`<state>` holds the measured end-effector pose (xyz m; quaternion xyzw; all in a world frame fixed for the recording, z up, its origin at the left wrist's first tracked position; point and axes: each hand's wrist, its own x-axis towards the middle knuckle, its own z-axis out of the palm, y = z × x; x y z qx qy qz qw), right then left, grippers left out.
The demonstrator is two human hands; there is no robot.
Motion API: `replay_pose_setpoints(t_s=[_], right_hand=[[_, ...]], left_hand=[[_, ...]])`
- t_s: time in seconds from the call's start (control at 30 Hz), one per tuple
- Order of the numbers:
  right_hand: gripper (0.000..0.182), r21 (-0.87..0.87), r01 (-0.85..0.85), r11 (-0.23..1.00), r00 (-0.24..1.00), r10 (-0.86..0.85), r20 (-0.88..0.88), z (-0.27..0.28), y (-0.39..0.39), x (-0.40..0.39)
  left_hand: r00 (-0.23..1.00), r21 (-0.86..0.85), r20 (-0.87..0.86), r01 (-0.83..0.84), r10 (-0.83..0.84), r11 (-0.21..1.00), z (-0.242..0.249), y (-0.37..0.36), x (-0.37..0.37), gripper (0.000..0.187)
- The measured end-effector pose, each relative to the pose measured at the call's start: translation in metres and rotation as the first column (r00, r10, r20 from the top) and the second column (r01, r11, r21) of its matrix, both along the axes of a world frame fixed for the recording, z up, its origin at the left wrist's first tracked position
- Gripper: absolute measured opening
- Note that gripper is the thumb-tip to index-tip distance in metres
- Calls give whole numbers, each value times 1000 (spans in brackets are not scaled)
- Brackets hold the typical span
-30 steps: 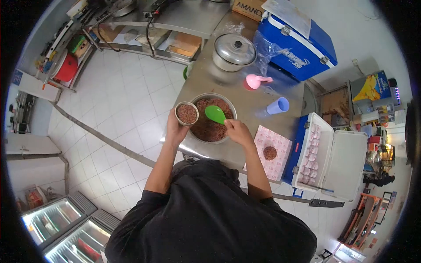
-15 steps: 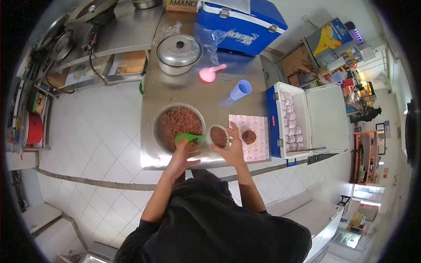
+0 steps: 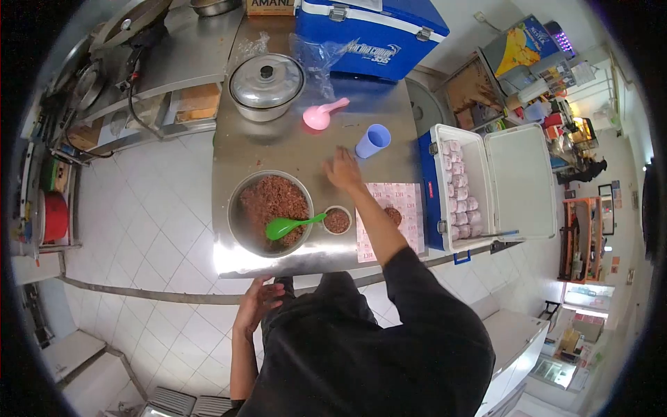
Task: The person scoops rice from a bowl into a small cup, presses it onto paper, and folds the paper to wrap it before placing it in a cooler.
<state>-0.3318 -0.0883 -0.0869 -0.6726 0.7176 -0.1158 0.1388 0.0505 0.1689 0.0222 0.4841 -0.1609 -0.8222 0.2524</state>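
My right hand reaches over the steel table, fingers apart and holding nothing, just left of a blue cup. Below the table's front edge hangs my left hand, empty with its fingers spread. A metal bowl holds brown, rice-like food and a green spoon, whose handle points to a small filled cup. Under my right forearm lies pink-printed paper with a brown mound on it, partly hidden.
A lidded pot and a pink scoop stand farther back. Behind them is a closed blue cooler. To the right, an open cooler holds several wrapped bundles.
My left hand has let go of the green spoon and dropped below the table edge. My right hand has released the small cup and moved up toward the blue cup.
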Motion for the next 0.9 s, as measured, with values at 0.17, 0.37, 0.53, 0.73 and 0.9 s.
replay_pose_setpoints(t_s=[0.17, 0.37, 0.53, 0.73, 0.9], right_hand=[[56, 102, -142, 985, 946, 165, -278, -20, -45, -13], [27, -53, -68, 996, 939, 82, 334, 25, 90, -76], [21, -45, 83, 996, 678, -24, 734, 39, 216, -144], [22, 24, 191, 981, 771, -165, 615, 38, 276, -227], [22, 204, -140, 969, 959, 82, 270, 13, 259, -259]], left_hand=[[987, -8, 100, -125, 125, 992, 21, 16, -57, 59], [972, -77, 68, -221, 226, 972, 12, 16, -178, 48], [935, -91, 152, -309, 320, 947, -13, -18, -309, 39], [832, -497, 527, 136, 173, 857, -89, -35, -373, 25], [662, -526, 745, 510, 80, 680, -115, -24, -370, 22]])
